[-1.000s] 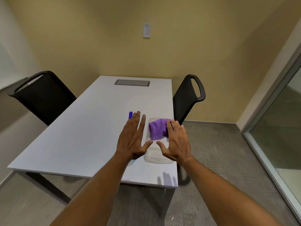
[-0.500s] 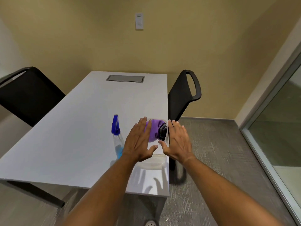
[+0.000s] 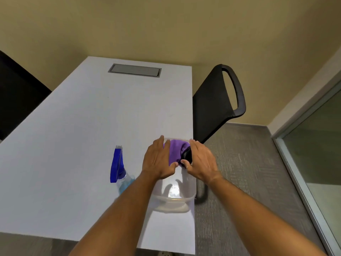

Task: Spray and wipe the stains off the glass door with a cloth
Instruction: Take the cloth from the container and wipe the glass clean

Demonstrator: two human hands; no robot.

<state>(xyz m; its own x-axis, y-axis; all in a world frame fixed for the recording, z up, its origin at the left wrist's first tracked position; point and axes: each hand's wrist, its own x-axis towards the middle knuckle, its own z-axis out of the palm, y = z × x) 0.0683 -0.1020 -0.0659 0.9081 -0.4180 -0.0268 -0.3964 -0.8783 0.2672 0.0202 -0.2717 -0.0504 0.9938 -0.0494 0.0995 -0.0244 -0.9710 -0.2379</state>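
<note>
A purple cloth lies in a clear plastic tub near the table's right edge, with a black item beside it. My left hand and my right hand hover flat over the tub, fingers spread, one on each side of the cloth. Neither hand holds anything. A spray bottle with a blue head and clear body of blue liquid stands just left of my left wrist. The glass door is at the far right.
The white table has a grey cable hatch at its far end. A black chair stands against the table's right side, another at the left. Grey carpet lies between table and door.
The view has come closer and tilted down. Both hands stay spread over the tub. The spray bottle has come into view left of my left hand.
</note>
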